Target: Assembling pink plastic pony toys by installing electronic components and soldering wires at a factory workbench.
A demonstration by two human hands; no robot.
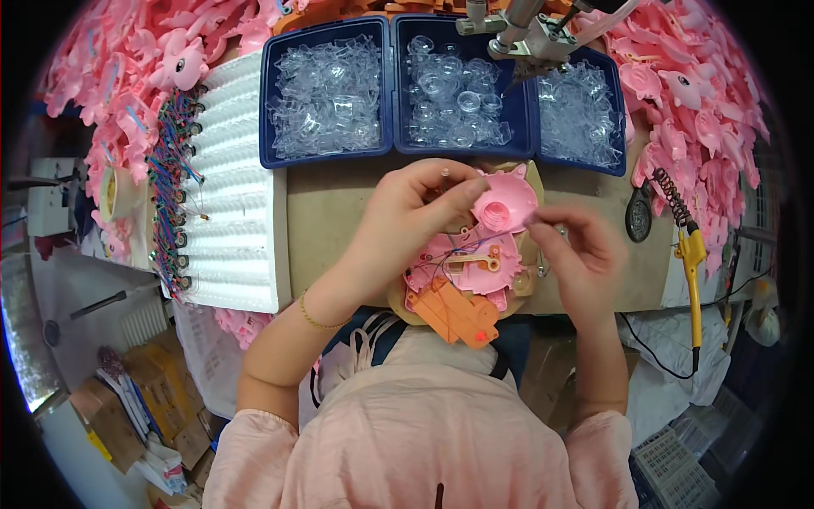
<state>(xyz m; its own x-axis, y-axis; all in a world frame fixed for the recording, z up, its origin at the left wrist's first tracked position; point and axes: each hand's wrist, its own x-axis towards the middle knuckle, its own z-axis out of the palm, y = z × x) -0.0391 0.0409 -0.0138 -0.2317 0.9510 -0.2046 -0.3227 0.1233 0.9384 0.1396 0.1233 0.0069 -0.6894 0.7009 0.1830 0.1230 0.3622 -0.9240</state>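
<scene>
In front of my chest lies a pink plastic toy shell (pixel 506 270), half of an animal-shaped body, with thin wires crossing its inside. A round hollow with ridged rings shows in its upper pink part (pixel 513 195). An orange plastic housing (pixel 449 316) sits at its near edge. My left hand (pixel 424 204) is over the shell's upper left, thumb and forefinger pinched; what lies between them is hidden. At the right side my right hand (pixel 585 250), slightly blurred, pinches at the end of a thin dark wire (pixel 511 232) that runs across the shell.
Blue bins (pixel 393 127) of clear plastic parts stand behind the shell. A white ridged tray (pixel 242 187) with wired components (pixel 174 204) is at left. Pink parts (pixel 695 127) heap on both sides. A yellow soldering iron (pixel 694 280) hangs right; a metal machine head (pixel 534 42) juts over the bins.
</scene>
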